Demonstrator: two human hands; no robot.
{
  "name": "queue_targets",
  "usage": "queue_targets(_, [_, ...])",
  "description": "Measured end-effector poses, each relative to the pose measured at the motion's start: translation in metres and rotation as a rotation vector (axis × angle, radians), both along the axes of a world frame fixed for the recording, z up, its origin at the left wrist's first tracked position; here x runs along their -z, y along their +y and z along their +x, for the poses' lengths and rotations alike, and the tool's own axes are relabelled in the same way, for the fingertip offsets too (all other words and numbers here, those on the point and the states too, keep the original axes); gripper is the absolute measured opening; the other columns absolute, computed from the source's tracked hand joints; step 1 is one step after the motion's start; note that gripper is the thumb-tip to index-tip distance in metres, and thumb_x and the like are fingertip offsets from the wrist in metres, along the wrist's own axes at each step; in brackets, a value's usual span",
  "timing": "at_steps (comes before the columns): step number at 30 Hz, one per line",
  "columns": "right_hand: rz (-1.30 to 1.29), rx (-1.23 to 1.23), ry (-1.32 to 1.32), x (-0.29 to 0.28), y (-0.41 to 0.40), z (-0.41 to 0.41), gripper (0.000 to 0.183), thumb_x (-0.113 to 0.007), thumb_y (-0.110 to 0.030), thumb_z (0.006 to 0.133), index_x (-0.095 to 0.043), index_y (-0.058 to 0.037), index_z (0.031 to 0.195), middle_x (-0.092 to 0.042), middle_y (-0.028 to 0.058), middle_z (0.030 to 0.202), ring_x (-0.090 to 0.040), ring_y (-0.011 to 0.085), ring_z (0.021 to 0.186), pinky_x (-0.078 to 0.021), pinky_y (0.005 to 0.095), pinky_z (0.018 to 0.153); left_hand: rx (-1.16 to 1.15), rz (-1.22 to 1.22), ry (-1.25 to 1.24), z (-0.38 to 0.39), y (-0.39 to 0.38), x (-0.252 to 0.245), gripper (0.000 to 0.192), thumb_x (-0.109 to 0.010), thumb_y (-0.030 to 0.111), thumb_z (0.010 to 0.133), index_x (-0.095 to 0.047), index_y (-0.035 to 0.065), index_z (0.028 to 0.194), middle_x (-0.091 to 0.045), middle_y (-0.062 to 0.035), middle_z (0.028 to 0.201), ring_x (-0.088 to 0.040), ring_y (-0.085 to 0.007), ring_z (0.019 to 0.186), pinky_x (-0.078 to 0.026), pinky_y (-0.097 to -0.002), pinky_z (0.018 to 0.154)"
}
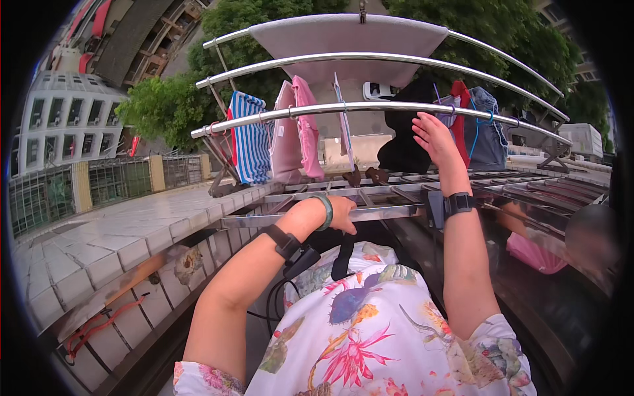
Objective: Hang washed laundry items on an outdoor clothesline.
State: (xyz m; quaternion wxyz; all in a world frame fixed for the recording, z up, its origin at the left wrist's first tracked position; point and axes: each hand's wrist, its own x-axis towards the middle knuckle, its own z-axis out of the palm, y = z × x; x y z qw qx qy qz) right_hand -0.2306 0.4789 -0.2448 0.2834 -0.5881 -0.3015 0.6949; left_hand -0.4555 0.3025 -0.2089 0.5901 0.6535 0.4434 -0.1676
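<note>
My left hand point(342, 214), with a green bangle on its wrist, is at the flat metal rail point(391, 213) of the window grille. Its fingers are bent, and whether they grip the rail cannot be told. My right hand point(434, 136) is raised just below the nearest steel drying pole point(371, 107), fingers stretched out, nothing visible in it. Beside it hangs a black garment point(403, 143), partly hidden by the hand. To its right are a red garment point(461, 123) and denim jeans or shorts point(484, 133) on hangers.
Further left hang pink garments point(307, 128) and a blue-and-white striped one point(251, 138). A pale towel point(346, 37) drapes over the farther poles. Grille bars point(366, 197) lie below the rack, a tiled ledge point(143, 227) at left. Trees and a white vehicle point(379, 91) are far below.
</note>
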Motion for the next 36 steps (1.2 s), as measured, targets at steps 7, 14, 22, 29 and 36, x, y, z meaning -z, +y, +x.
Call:
queue_targets(7, [0.065, -0.017, -0.002, -0.007, 0.012, -0.021, 0.034, -0.057, -0.029, 0.085, -0.051, -0.0106, 0.113, -0.056, 0.0033, 0.103, -0.053, 0.0143, 0.092, -0.0427, 0.0306, 0.080, -0.155, -0.127, 0.060, 0.002, -0.002, -0.010, 0.050, -0.059, 0.029, 0.067, -0.055, -0.0016, 0.106, -0.061, -0.0210, 0.092, -0.059, -0.0334, 0.086, -0.046, -0.0369, 0.078])
queue_targets(14, [0.242, 0.100, 0.130, -0.051, 0.001, -0.063, 0.029, -0.056, -0.026, 0.085, -0.053, -0.0091, 0.108, -0.058, 0.0030, 0.099, -0.053, 0.0125, 0.088, -0.0429, 0.0292, 0.075, -0.144, 0.041, 0.018, 0.002, -0.015, 0.008, 0.043, -0.058, 0.025, 0.065, -0.057, 0.0001, 0.101, -0.063, -0.0162, 0.079, -0.062, -0.0276, 0.070, -0.048, -0.0337, 0.069])
queue_targets(22, [0.413, 0.035, 0.374, -0.109, -0.142, -0.096, 0.021, -0.051, -0.019, 0.089, -0.053, -0.0077, 0.106, -0.059, 0.0044, 0.098, -0.056, 0.0119, 0.089, -0.0447, 0.0259, 0.077, -0.179, 0.193, 0.048, 0.004, -0.024, 0.005, 0.031, -0.057, 0.019, 0.068, -0.059, 0.0033, 0.095, -0.062, -0.0086, 0.068, -0.060, -0.0192, 0.058, -0.049, -0.0299, 0.056])
queue_targets(29, [0.433, -0.412, 0.191, -0.099, -0.308, -0.065, 0.022, -0.049, -0.019, 0.089, -0.054, -0.0051, 0.106, -0.057, 0.0018, 0.095, -0.050, 0.0063, 0.076, -0.0461, 0.0214, 0.064, -0.155, 0.396, 0.022, -0.003, -0.025, 0.014, 0.029, -0.059, 0.017, 0.067, -0.057, 0.0005, 0.091, -0.062, -0.0094, 0.070, -0.061, -0.0180, 0.066, -0.051, -0.0320, 0.057])
queue_targets(36, [0.360, -0.412, -0.231, 0.007, -0.448, 0.058, 0.026, -0.051, -0.022, 0.087, -0.055, -0.0031, 0.103, -0.060, 0.0069, 0.094, -0.055, 0.0148, 0.089, -0.0434, 0.0281, 0.080, -0.263, 0.280, -0.041, 0.018, -0.033, -0.013, 0.027, -0.059, 0.014, 0.064, -0.055, -0.0014, 0.086, -0.060, -0.0084, 0.066, -0.057, -0.0172, 0.051, -0.047, -0.0282, 0.047])
